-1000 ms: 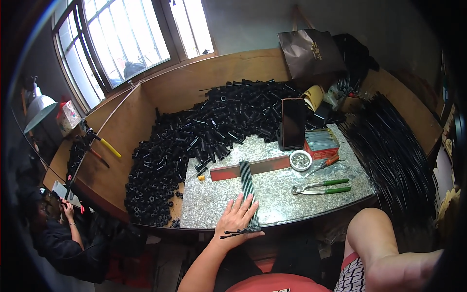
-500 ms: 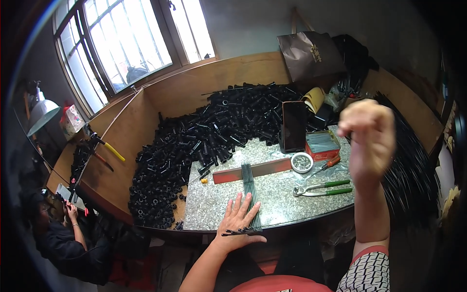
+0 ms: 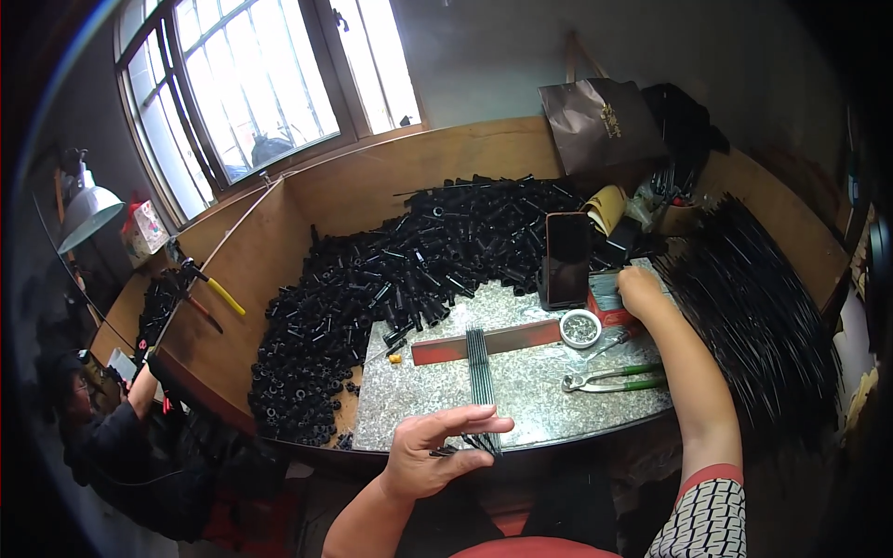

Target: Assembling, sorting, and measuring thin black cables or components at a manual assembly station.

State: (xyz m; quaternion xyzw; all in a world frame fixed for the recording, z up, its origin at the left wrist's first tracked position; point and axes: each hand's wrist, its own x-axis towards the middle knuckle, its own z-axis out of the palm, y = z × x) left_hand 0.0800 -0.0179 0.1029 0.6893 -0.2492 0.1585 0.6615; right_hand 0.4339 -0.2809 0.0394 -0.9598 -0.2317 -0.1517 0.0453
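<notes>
Bundle of thin rods [image 3: 477, 358]: lying lengthwise across the reddish bar [image 3: 442, 351] on the speckled slab [image 3: 409, 409], set much as half a second ago; black at the near ends, by the slab's front edge.
Left hand [image 3: 419, 456]: rolled up onto its edge, after being spread flat over the rods; by judgement, less a weight on the bundle now and more a guide about the near ends.
Left fingers [image 3: 456, 421]: stretched out over the rods and parted from the thumb, with black ends showing in the gap; partly open, without any firm pinch to be made out.
Right hand [image 3: 639, 291]: down at the red box [image 3: 614, 318] of thin pale pieces [image 3: 605, 290], after being raised and blurred in mid-air; by judgement, now busy at a second spot, well apart from the left.
Right fingers: pointed down into the box, hidden at the tips; cannot tell how far open, or whether around a piece.
Right forearm [image 3: 696, 381]: now reaching over the slab's right side, close against the handle ends of the pliers [image 3: 605, 379].
White cup [image 3: 580, 329]: unmoved, between bar and box, filled with small shiny bits.
Heap of black parts [image 3: 400, 270]: unchanged to the eye, around the slab's left and back.
</notes>
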